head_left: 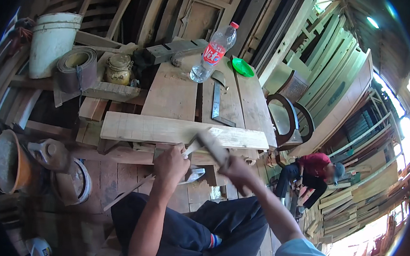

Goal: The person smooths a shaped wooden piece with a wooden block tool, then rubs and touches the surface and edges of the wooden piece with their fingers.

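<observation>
A long pale wooden board (pixel 162 130) lies across the front of the workbench. My left hand (pixel 171 162) is closed just below its near edge, around a narrow, pale-ended tool whose kind I cannot make out. My right hand (pixel 239 174), to the right, grips a blurred brown wooden block (pixel 212 147). The block's far end overlaps the board and sits close to the pale end of the tool in my left hand. Below my hands, a shiny metal piece (pixel 192 175) shows beside my left wrist. Behind the board rests a metal try square (pixel 217 107).
On the bench stand a plastic bottle (pixel 213 53), a green dish (pixel 243 67), a glass jar (pixel 118 68) and a sandpaper roll (pixel 77 68). A white bucket (pixel 54 46) is at the left, an orange bowl (pixel 10 160) below. Another person (pixel 312 172) sits at the right.
</observation>
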Tool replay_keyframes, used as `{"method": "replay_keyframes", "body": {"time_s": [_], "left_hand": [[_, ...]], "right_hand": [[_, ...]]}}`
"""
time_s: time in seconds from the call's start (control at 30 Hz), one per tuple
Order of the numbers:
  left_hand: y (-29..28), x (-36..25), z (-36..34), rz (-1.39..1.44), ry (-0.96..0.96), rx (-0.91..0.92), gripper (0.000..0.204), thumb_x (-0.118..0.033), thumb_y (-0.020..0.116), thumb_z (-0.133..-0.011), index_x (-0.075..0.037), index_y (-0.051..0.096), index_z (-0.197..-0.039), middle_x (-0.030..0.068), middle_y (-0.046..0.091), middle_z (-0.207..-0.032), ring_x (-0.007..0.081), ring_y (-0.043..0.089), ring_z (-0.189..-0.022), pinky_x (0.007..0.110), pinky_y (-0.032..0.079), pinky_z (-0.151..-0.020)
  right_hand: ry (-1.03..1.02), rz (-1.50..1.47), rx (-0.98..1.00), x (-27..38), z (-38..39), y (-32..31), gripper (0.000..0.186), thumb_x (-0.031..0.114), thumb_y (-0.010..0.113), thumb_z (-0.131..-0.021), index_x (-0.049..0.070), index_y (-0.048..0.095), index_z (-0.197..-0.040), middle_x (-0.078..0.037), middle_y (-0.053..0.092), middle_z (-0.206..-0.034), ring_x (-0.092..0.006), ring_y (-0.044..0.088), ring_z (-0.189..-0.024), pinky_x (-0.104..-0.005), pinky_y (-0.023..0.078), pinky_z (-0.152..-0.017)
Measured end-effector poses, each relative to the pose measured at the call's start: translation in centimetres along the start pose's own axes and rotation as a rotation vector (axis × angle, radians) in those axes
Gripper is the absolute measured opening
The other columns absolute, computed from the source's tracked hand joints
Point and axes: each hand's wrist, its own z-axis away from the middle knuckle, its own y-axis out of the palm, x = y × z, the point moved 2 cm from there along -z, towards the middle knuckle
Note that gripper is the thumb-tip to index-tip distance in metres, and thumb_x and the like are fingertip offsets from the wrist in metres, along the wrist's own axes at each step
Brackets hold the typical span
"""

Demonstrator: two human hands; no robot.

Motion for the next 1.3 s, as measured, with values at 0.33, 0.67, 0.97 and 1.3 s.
{"method": "replay_keyframes", "body": {"time_s": [0.33, 0.67, 0.97, 1.3], "left_hand": [[-0.7, 0.7, 0.3, 0.04, 0.001, -0.011, 0.014, -0.019, 0.059, -0.083, -0.01, 0.065, -0.092, 0.0202, 0.067, -0.085, 0.0401, 0.065, -0.086, 0.049, 0.05, -0.074], [-0.2, 1.1, 0.2, -0.017, 0.027, -0.048, 0.012, -0.016, 0.058, -0.081, -0.008, 0.063, -0.089, 0.0159, 0.069, -0.08, 0.0346, 0.068, -0.079, 0.045, 0.052, -0.071], [-0.1, 0.5, 0.2, -0.049, 0.03, -0.017, 0.01, -0.015, 0.059, -0.08, -0.011, 0.062, -0.088, 0.0124, 0.069, -0.075, 0.0331, 0.068, -0.077, 0.045, 0.052, -0.07], [-0.6, 1.1, 0.1, 0.002, -0.004, 0.004, 0.014, -0.017, 0.059, -0.084, -0.009, 0.065, -0.094, 0.0163, 0.068, -0.094, 0.0387, 0.064, -0.091, 0.048, 0.05, -0.075]], "right_hand": [[-0.123, 0.02, 0.016, 2.8, 2.0, 1.8, 0.048, 0.033, 0.067, -0.074, -0.009, 0.062, -0.098, -0.03, 0.066, -0.079, -0.0379, 0.069, -0.083, -0.0427, 0.053, -0.078], [-0.195, 0.065, 0.035, 2.1, 1.6, 0.9, 0.05, 0.031, 0.068, -0.076, -0.012, 0.06, -0.1, -0.028, 0.066, -0.077, -0.0373, 0.069, -0.077, -0.045, 0.055, -0.071], [-0.371, 0.175, -0.133, 2.3, 2.0, -0.2, 0.05, 0.032, 0.07, -0.076, -0.004, 0.058, -0.108, -0.02, 0.067, -0.077, -0.0353, 0.068, -0.076, -0.0419, 0.053, -0.07], [0.098, -0.133, 0.192, 2.3, 1.2, -2.0, 0.081, 0.065, 0.062, -0.08, -0.01, 0.056, -0.11, -0.033, 0.064, -0.1, -0.0415, 0.064, -0.098, -0.0457, 0.05, -0.085]]}}
